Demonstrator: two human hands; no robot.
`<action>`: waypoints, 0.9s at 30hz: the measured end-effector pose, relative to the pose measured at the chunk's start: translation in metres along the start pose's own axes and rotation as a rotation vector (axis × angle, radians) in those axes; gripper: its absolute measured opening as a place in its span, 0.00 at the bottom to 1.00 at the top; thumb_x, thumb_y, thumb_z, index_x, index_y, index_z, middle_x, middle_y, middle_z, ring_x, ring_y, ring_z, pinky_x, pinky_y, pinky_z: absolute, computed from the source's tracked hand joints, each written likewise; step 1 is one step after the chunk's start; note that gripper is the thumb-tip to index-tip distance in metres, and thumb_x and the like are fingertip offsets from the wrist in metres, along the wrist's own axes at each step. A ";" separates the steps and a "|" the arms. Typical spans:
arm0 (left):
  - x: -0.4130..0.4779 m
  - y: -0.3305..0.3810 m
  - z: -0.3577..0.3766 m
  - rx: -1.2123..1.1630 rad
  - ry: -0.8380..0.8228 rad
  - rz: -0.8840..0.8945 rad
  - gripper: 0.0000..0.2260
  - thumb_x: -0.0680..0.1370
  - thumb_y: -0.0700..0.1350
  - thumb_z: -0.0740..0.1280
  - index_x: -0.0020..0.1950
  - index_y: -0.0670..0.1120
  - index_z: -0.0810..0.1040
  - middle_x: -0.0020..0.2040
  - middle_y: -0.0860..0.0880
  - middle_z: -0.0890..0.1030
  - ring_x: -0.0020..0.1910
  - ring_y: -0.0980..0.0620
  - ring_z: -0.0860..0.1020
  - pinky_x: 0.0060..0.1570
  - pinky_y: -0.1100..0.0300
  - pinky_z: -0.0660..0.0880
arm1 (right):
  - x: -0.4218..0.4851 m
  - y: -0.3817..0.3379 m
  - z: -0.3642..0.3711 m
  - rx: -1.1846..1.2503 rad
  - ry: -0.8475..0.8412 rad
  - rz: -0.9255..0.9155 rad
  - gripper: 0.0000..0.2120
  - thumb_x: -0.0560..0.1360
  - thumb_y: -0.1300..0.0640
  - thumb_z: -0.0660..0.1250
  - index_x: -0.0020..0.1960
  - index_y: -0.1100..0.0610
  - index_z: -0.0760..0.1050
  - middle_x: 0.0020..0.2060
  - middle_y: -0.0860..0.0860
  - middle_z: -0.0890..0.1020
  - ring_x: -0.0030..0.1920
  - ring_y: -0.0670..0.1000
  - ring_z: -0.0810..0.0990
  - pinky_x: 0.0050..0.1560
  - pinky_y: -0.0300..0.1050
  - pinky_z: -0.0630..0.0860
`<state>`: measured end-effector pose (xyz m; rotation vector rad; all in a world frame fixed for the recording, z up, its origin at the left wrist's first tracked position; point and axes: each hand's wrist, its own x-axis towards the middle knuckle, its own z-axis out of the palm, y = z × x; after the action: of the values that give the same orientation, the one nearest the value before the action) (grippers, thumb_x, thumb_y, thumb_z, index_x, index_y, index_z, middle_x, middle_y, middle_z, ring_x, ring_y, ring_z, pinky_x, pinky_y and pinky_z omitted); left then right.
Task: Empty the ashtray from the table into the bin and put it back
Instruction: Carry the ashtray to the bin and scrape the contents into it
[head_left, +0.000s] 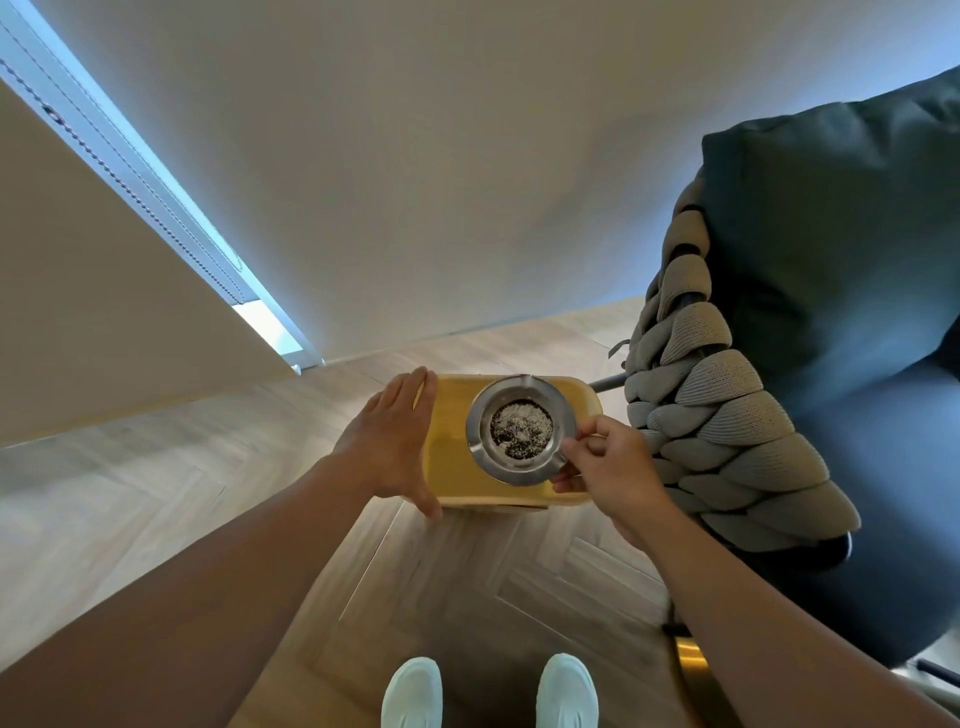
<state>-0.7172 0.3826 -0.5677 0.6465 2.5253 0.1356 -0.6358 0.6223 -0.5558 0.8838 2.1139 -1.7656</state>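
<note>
Two hands: both in view, bare, reaching down over a wood floor (156, 488).
Ashtray (521, 430): round, metal, broad flat rim with notches; held level above the open top of the bin.
Contents: grey-white ash and dark bits heaped in the centre well; not yet tipped out.
Bin (452, 467): yellow, rounded oblong, on the floor beside a woven armchair (727, 431).
Right hand (618, 473): pinching the ashtray's near-right rim, thumb on top, fingers curled under.
Left hand (387, 441): spread flat against the bin's left wall, steadying it, gripping nothing.
Handling, judged: stiff, light, smooth and likely slippery at the rim; ash loose, apt to drift if jolted.
Best hold, judged: rim edge, clear of the well, as now; slow tilt low inside the bin.
Table: not in view.
Shoes (413, 693): pale pair, bottom edge.
</note>
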 end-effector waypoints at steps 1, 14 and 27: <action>0.000 0.000 0.000 -0.012 -0.007 0.003 0.72 0.52 0.69 0.78 0.78 0.43 0.34 0.80 0.44 0.39 0.79 0.43 0.39 0.77 0.49 0.48 | 0.000 -0.002 0.000 -0.018 0.015 -0.022 0.05 0.78 0.66 0.64 0.44 0.61 0.73 0.35 0.61 0.84 0.29 0.57 0.83 0.36 0.51 0.84; 0.001 -0.007 0.005 -0.144 -0.016 0.050 0.73 0.50 0.68 0.79 0.78 0.42 0.36 0.80 0.44 0.41 0.79 0.44 0.40 0.74 0.41 0.61 | 0.004 0.000 0.015 -0.841 0.137 -0.708 0.08 0.79 0.61 0.61 0.43 0.55 0.66 0.27 0.49 0.68 0.25 0.55 0.67 0.25 0.48 0.65; 0.005 -0.010 0.011 -0.152 -0.022 0.027 0.74 0.50 0.66 0.80 0.78 0.44 0.34 0.80 0.47 0.39 0.79 0.47 0.40 0.73 0.42 0.63 | -0.002 0.007 0.012 -1.056 0.174 -0.846 0.20 0.66 0.71 0.76 0.52 0.59 0.73 0.26 0.52 0.73 0.28 0.49 0.60 0.24 0.41 0.59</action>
<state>-0.7197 0.3758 -0.5815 0.6176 2.4567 0.3250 -0.6317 0.6106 -0.5632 -0.1959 3.2049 -0.4558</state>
